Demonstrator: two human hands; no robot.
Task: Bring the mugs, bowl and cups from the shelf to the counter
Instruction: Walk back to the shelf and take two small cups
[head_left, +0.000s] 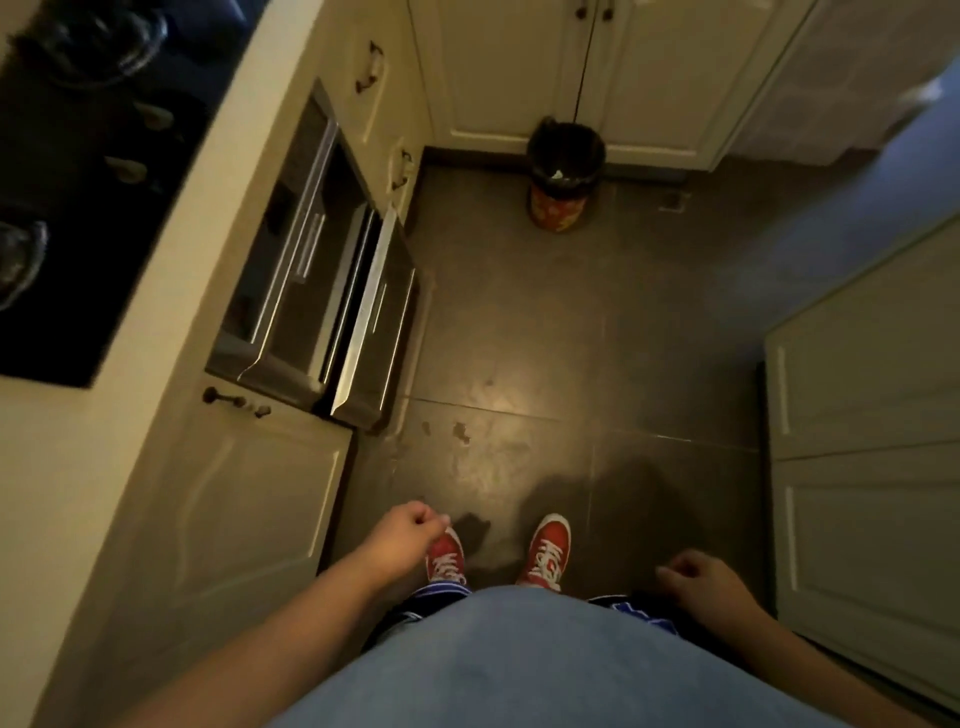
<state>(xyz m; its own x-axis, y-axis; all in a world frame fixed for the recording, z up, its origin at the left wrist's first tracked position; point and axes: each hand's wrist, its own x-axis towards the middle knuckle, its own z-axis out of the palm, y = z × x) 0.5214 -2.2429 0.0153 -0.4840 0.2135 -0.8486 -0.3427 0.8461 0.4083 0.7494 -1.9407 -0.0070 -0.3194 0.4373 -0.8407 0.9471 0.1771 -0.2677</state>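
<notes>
No mug, bowl, cup or shelf shows in the head view. I look straight down at a dark tiled floor and my red shoes. My left hand hangs low in front of me, fingers loosely curled, holding nothing. My right hand hangs at my right side, fingers curled in, also with nothing in it. The cream counter runs along the left, with a black hob set into it.
A steel built-in appliance stands under the counter with its drawer fronts pulled out into the aisle. A small bin with a black liner stands by the far cream cabinets. More cabinet doors line the right.
</notes>
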